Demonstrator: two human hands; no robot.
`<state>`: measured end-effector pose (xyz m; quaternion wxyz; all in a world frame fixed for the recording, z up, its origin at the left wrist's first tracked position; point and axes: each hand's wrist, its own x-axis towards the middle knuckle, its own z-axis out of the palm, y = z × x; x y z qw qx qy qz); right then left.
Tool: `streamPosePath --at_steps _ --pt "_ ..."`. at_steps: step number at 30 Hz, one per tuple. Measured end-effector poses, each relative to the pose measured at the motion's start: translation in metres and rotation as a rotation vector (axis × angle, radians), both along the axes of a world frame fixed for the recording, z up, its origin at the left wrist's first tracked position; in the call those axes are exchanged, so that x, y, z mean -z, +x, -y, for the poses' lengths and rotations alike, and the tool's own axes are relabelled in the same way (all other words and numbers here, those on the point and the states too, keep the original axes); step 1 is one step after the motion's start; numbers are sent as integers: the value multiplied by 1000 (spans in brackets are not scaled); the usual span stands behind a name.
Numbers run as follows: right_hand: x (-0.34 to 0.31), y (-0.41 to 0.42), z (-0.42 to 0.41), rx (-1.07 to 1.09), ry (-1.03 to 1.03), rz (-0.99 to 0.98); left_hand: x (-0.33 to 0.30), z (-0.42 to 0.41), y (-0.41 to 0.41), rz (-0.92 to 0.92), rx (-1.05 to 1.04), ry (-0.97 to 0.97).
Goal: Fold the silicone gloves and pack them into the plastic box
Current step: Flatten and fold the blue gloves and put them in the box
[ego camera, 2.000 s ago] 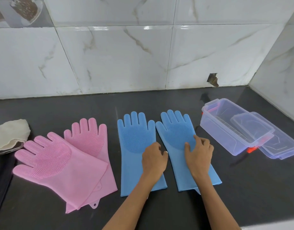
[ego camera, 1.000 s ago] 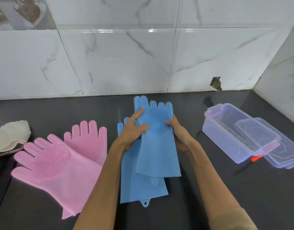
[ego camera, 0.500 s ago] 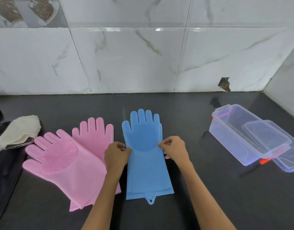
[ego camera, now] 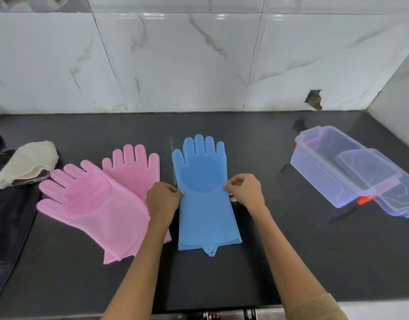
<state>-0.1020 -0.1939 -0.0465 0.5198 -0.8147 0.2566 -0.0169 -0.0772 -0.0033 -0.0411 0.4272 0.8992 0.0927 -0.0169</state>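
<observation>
Two blue silicone gloves [ego camera: 204, 197] lie stacked one on the other, flat on the dark counter, fingers pointing to the wall. My left hand [ego camera: 163, 200] pinches the stack's left edge near the palm. My right hand [ego camera: 244, 191] pinches its right edge at the same height. Two pink silicone gloves [ego camera: 92, 204] lie overlapping to the left, the nearer one slanted across the other. The clear plastic box [ego camera: 325, 179] stands open at the right, with its lid [ego camera: 404, 202] leaning partly inside it.
A cream cloth [ego camera: 26, 162] lies at the far left over a dark fabric [ego camera: 7, 222]. The marble-tiled wall runs along the back and right side. The counter's front edge [ego camera: 60, 310] is near my body.
I lifted the right blue glove and laid it on top of the left one. Both hands then moved to the stack's side edges, and have hardly moved since.
</observation>
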Motion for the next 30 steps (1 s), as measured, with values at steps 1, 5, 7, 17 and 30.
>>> streamPosePath --at_steps 1,5,7,17,30 --pt "1 -1 -1 11 -13 1 0 0 -1 -3 4 -3" --pt "0 -4 -4 22 -123 -28 -1 0 -1 -25 5 -7" --pt "1 -6 -5 4 -180 -30 -1 -1 -1 -33 10 -8" --pt "7 -5 -18 -68 -589 -120 5 1 0 -70 47 117" --pt "23 -19 -7 -290 -813 295 16 6 -18 337 145 388"
